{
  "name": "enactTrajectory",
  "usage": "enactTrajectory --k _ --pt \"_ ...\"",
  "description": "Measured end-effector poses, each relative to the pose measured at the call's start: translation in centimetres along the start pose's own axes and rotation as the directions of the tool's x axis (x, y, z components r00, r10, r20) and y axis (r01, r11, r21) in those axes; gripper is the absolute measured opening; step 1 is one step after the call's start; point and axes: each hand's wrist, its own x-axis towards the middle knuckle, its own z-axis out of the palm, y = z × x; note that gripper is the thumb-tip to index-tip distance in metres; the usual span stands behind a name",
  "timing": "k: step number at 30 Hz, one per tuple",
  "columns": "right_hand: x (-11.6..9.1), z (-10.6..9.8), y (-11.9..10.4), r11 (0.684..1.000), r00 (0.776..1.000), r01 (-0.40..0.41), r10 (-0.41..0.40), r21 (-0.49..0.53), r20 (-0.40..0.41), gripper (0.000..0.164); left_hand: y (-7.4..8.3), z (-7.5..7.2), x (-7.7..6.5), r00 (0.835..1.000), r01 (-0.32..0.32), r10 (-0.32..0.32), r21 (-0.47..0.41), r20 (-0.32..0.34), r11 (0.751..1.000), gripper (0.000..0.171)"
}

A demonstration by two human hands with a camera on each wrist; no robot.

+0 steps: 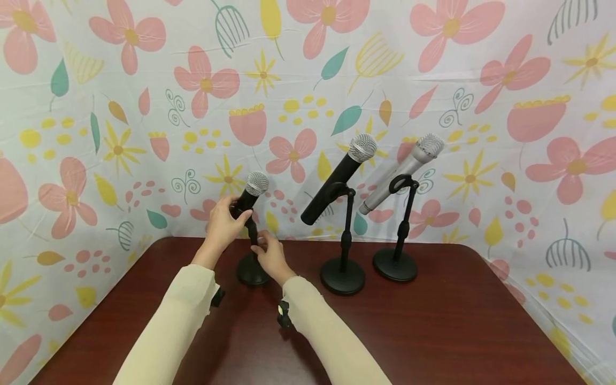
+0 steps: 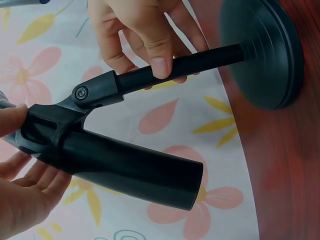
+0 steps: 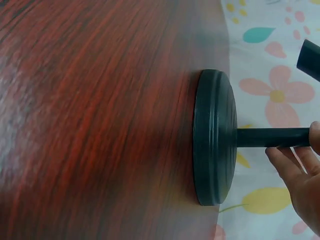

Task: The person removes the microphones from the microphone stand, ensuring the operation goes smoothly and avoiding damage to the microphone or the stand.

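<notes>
My left hand (image 1: 222, 224) holds a black microphone (image 1: 246, 200) with a silver mesh head, tilted up to the right. In the left wrist view, its thumb lies on the black clip (image 2: 47, 122) and its fingers are under the microphone body (image 2: 135, 167), which sits inside that clip. My right hand (image 1: 273, 258) pinches the thin pole (image 2: 192, 65) of the desk stand below the clip joint. The round black base (image 3: 215, 137) stands on the table in the right wrist view. In the head view, my right hand partly hides this stand.
To the right, a second black microphone (image 1: 337, 179) leans in a stand with a round base (image 1: 343, 276). Beyond it, a silver microphone (image 1: 399, 174) rests in another stand (image 1: 395, 264). A flowered cloth (image 1: 298, 80) hangs behind the dark red wooden table (image 1: 457, 321).
</notes>
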Motion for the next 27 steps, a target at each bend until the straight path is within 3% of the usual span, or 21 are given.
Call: enactTrajectory --k 9,19,27 --pt "-0.6 -0.9 0.1 0.998 0.998 0.059 -0.059 -0.031 0.011 0.02 0.3 -0.3 -0.5 0.999 -0.023 0.023 -0.011 0.043 1.0 0.046" --pt "-1.4 -2.8 -0.6 0.997 0.998 0.051 -0.048 -0.055 0.042 0.019 1.5 -0.4 -0.5 0.994 -0.031 0.035 -0.036 0.105 0.999 0.048" --pt "-2.3 -4.3 -1.4 0.996 0.997 0.059 -0.056 -0.07 0.044 0.018 2.9 -0.7 -0.7 0.991 -0.057 0.059 -0.025 0.117 0.998 0.048"
